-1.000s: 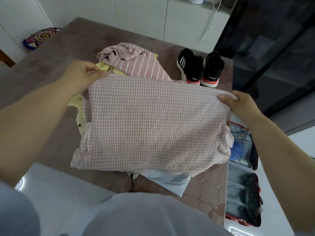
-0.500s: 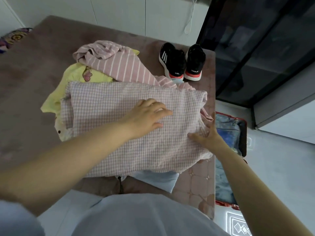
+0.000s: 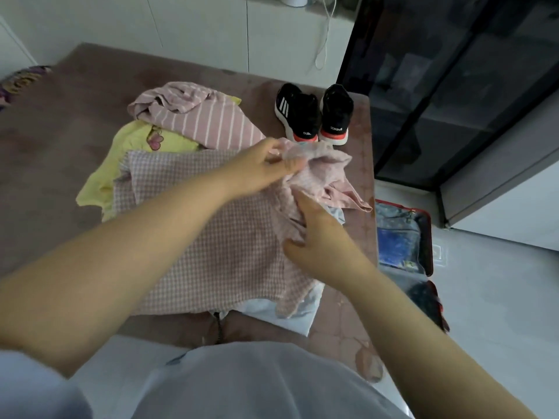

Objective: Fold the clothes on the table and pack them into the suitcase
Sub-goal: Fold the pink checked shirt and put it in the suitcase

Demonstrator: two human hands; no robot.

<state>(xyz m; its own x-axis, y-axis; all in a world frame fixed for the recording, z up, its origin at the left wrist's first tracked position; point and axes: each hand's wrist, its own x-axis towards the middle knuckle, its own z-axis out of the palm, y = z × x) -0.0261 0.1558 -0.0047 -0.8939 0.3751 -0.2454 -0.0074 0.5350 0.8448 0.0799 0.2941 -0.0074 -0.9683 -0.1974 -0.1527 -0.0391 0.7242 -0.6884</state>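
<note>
**Pink checked garment (image 3: pixel 211 237) on the tabletop (image 3: pixel 54 152), both hands at its right side**

The checked garment lies spread over the near middle of the tabletop, on top of a pile. Its right part is bunched and lifted. The left hand (image 3: pixel 266 167) reaches across it and pinches a gathered fold of the checked cloth between thumb and fingers, just in front of the sneakers (image 3: pixel 314 116). The right hand (image 3: pixel 320 237) lies on the garment's right side with fingers stretched out and thumb spread, pressing the fabric and gripping nothing.

A yellow garment (image 3: pixel 133 146) sticks out from under the checked one on the left. A pink striped garment (image 3: pixel 208 119) lies crumpled behind it. A pale white piece (image 3: pixel 293 316) shows beneath the near right corner.

The two black sneakers stand side by side at the tabletop's far right corner. The suitcase (image 3: pixel 423 237) lies open on the floor, just beside the tabletop's right edge, with dark and blue contents inside.
</note>
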